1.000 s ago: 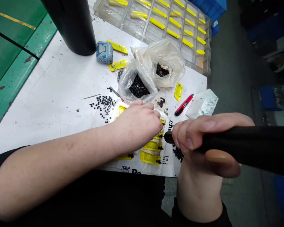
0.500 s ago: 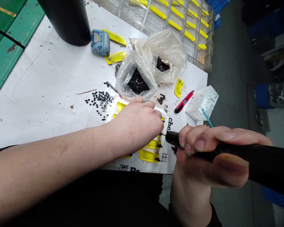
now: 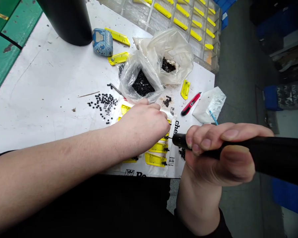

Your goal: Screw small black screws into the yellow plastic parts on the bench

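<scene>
My right hand (image 3: 218,152) is wrapped round a black screwdriver-like tool (image 3: 270,152), whose thin tip points left toward the yellow parts. My left hand (image 3: 149,124) lies curled over the row of yellow parts (image 3: 156,159), its fingertips hidden beneath it, so what they hold cannot be made out. Small black pieces sit at the right ends of the yellow parts, which rest on a white printed sheet (image 3: 176,124). The tool's tip is close beside my left knuckles. Just beyond the left hand stands an open clear bag (image 3: 142,82) of small black pieces.
A second bag (image 3: 181,49), a red cutter (image 3: 191,104), a white block (image 3: 210,105) and a loose yellow part (image 3: 185,89) lie beyond. Farther left are scattered black pieces (image 3: 103,101), a blue object (image 3: 102,42) and a black cylinder (image 3: 67,19). A compartment tray (image 3: 201,59) stands behind.
The whole view has shifted slightly, with the table things a little higher and farther left. My right thumb and the tool have turned slightly; the left hand keeps its place over the yellow parts.
</scene>
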Tool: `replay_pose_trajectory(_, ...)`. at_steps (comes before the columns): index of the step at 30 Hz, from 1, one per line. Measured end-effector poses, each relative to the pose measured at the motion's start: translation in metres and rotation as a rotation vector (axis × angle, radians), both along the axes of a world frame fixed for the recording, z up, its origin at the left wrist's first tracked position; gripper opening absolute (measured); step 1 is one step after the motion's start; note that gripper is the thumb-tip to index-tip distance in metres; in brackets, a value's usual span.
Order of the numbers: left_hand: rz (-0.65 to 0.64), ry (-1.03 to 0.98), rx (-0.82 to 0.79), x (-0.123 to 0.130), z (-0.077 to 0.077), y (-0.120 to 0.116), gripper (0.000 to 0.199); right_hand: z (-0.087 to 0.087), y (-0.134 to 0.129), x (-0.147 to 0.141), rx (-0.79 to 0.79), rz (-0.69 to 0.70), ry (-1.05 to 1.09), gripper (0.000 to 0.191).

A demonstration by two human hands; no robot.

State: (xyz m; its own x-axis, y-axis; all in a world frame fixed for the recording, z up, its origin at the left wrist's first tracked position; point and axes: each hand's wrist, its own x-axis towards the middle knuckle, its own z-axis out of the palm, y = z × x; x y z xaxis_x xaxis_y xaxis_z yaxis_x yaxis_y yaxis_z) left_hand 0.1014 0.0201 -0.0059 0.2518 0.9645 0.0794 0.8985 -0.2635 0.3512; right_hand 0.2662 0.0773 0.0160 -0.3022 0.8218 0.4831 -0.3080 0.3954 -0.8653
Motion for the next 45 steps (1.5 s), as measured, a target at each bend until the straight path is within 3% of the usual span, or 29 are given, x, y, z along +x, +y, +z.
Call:
replay_pose_trajectory(4,0.0,-0.002,-0.001,0.0,0.0,0.0,0.016,0.003,-0.003,0.0,-0.011,0.019,-0.011,0.026)
replay_pose_trajectory(10,-0.008,0.006,0.017,-0.001,-0.003,0.0,0.015,-0.002,-0.009,-0.004,-0.028,-0.085,0.027,0.022)
replay_pose_trajectory(16,-0.018,0.001,0.014,-0.005,-0.002,-0.001,0.011,0.01,-0.003,0.006,-0.022,0.003,0.069,0.033)
replay_pose_trajectory(20,-0.051,0.016,0.011,-0.008,-0.001,-0.001,0.015,0.024,-0.017,0.022,0.027,-0.062,0.099,0.036)
replay_pose_trajectory(24,-0.1,0.013,-0.007,-0.012,0.004,0.001,0.021,0.024,-0.037,0.037,0.08,0.005,0.099,0.033)
replay_pose_trajectory(27,0.004,-0.052,0.05,-0.023,0.011,0.004,0.026,0.023,-0.048,0.047,0.073,0.024,0.068,0.033)
replay_pose_trajectory(31,0.427,-0.015,0.177,-0.051,0.018,0.009,0.02,0.023,-0.055,0.056,0.032,0.03,0.036,0.035)
replay_pose_trajectory(33,0.572,0.064,0.162,-0.063,0.017,0.011,0.017,0.023,-0.055,0.057,0.028,0.064,0.041,0.034)
replay_pose_trajectory(39,0.532,0.162,0.006,-0.066,0.007,0.015,0.024,0.019,-0.057,0.051,0.003,0.124,0.051,0.034)
replay_pose_trajectory(45,0.535,0.106,0.06,-0.065,0.008,0.016,0.023,0.017,-0.065,0.047,-0.042,0.155,0.031,0.035)
